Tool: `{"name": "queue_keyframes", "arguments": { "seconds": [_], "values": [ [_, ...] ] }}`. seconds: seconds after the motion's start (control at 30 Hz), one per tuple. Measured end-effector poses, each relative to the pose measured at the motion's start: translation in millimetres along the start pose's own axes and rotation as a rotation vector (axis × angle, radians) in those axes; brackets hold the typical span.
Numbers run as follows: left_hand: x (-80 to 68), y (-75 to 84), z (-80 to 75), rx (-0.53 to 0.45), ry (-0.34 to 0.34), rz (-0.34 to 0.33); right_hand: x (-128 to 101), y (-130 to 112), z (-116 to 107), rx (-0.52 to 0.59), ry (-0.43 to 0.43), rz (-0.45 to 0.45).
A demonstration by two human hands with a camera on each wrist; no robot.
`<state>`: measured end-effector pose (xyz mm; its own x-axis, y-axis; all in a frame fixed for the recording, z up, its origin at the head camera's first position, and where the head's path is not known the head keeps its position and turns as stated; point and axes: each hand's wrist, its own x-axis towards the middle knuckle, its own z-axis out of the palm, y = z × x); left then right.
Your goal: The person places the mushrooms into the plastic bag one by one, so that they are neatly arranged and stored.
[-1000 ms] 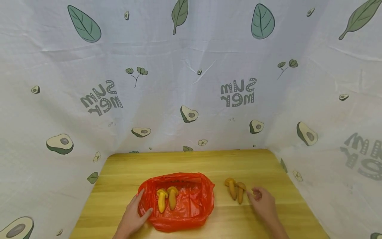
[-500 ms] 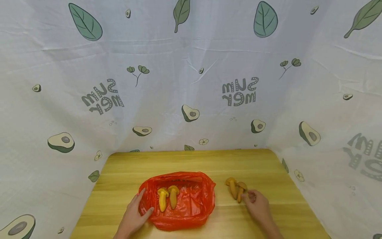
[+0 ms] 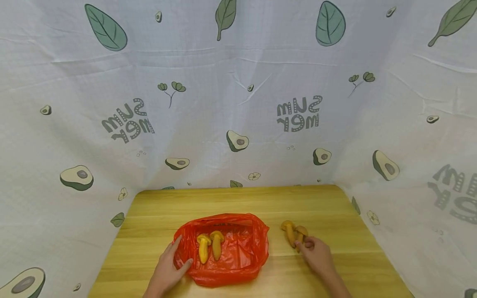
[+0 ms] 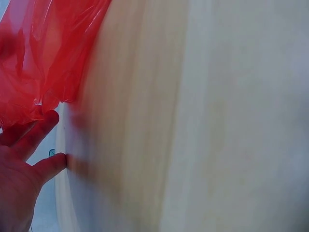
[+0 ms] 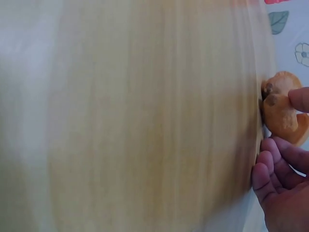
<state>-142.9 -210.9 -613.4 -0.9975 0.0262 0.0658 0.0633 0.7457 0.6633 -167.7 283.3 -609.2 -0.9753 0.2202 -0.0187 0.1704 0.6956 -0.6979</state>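
A red plastic bag (image 3: 238,252) lies open on the wooden table (image 3: 238,200) with two yellow mushrooms (image 3: 210,246) inside it. My left hand (image 3: 181,251) rests with straight fingers against the bag's left edge; the left wrist view shows those fingers (image 4: 35,137) touching the red plastic (image 4: 43,58). To the right of the bag, two more mushrooms lie side by side on the table. My right hand (image 3: 303,245) is at the stem of the right-hand mushroom (image 3: 301,232). In the right wrist view one finger lies on this mushroom (image 5: 282,113) and the curled fingers (image 5: 273,162) close in beside it.
A white cloth printed with avocados and leaves (image 3: 238,103) walls in the table at the back and on both sides. The other loose mushroom (image 3: 288,231) lies just left of the one being gripped. Bare wood stretches behind the bag.
My right hand has slid left and forward to the right-hand mushroom's stem and closed its fingers on it. The left hand and the bag have stayed put.
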Motion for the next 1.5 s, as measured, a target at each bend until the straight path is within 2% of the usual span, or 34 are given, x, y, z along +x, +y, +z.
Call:
{"name": "queue_keyframes", "arguments": {
  "seconds": [0.5,0.67,0.97,1.5],
  "values": [
    [-0.6,2.5,1.2,0.003,-0.001,0.008,2.9,-11.4,-4.5,0.029,-0.079,0.018],
    [-1.2,1.6,1.6,-0.003,-0.008,0.0,0.7,-9.5,-1.5,0.064,-0.033,0.036],
    [-1.4,0.3,1.5,-0.002,-0.001,0.003,-4.7,-7.6,0.5,0.08,0.105,0.026],
    [0.9,-1.9,3.5,-0.001,0.012,0.005,-7.0,2.2,0.0,0.082,0.191,0.048]
  ]
}}
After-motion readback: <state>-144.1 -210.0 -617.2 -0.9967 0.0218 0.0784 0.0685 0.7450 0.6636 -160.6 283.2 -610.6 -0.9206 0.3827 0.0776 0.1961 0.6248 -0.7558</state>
